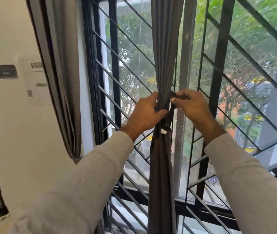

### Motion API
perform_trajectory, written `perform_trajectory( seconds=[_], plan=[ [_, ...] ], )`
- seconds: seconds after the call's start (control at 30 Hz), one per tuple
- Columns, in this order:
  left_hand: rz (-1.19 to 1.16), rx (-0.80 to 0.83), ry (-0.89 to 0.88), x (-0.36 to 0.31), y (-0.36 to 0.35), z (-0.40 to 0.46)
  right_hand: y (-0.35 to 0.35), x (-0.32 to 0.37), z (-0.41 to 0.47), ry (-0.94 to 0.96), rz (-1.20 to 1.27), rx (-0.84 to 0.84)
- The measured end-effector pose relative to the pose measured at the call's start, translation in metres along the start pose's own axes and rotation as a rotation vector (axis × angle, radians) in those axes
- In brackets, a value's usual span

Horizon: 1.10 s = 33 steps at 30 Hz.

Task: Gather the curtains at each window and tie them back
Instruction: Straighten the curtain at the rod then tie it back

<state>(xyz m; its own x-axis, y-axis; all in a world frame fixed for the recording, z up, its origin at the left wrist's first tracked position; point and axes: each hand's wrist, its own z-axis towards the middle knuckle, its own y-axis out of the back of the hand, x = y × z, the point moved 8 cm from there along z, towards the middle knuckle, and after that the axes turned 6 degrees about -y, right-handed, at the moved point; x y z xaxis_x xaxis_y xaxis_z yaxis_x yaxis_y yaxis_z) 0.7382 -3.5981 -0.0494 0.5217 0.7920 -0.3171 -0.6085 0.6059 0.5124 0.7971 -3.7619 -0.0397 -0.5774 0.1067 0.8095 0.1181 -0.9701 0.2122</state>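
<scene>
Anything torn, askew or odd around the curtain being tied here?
Nothing stands out. The left hand grips the gathered grey curtain while the right hand pinches the dark tie-back; the window grille looks intact.

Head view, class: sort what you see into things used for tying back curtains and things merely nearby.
In use: gathered dark grey fabric curtain; dark tie strap; left hand; right hand.
Nearby: black metal window grille; papers taped on white wall.

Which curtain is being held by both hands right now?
The middle curtain, bunched before the grille between left hand and right hand; the curtain by the wall hangs untouched.
</scene>
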Motion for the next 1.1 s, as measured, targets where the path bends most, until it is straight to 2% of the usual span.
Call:
perform_trajectory(
  seconds=[0.1,0.17,0.3,0.43,0.63,0.7,0.77,0.87,0.93,1.0,1.1],
  plan=[
    [0.089,-0.049,-0.016,-0.005,0.003,-0.004,-0.003,0.011,-0.004,-0.039,0.155,0.095],
    [0.063,-0.055,-0.038,-0.009,0.002,-0.007,-0.007,0.016,-0.007,-0.065,0.217,0.147],
    [-0.094,0.031,-0.102,-0.013,-0.006,-0.017,-0.002,0.024,-0.002,-0.005,0.121,0.070],
    [-0.164,0.163,-0.039,0.002,-0.017,-0.029,-0.003,0.015,0.006,-0.045,0.128,0.049],
    [-0.173,0.125,-0.094,0.006,-0.012,-0.039,-0.026,0.023,-0.009,-0.022,0.212,0.103],
    [-0.197,0.095,-0.093,0.011,-0.010,-0.044,-0.024,0.025,-0.006,0.016,0.143,0.021],
    [-0.264,0.036,-0.033,0.027,-0.006,-0.047,-0.022,0.024,0.000,0.022,0.123,-0.048],
    [-0.457,-0.090,0.258,0.080,0.002,-0.057,-0.029,0.021,0.003,-0.024,0.164,-0.049],
    [-0.601,-0.085,0.426,0.107,0.002,-0.065,-0.037,0.018,0.003,-0.063,0.253,-0.024],
    [-0.649,-0.034,0.425,0.116,0.004,-0.062,-0.047,0.014,0.004,-0.105,0.348,0.003],
    [-0.641,-0.088,0.253,0.107,0.031,-0.039,-0.055,0.010,0.003,-0.161,0.424,0.008]
  ],
)
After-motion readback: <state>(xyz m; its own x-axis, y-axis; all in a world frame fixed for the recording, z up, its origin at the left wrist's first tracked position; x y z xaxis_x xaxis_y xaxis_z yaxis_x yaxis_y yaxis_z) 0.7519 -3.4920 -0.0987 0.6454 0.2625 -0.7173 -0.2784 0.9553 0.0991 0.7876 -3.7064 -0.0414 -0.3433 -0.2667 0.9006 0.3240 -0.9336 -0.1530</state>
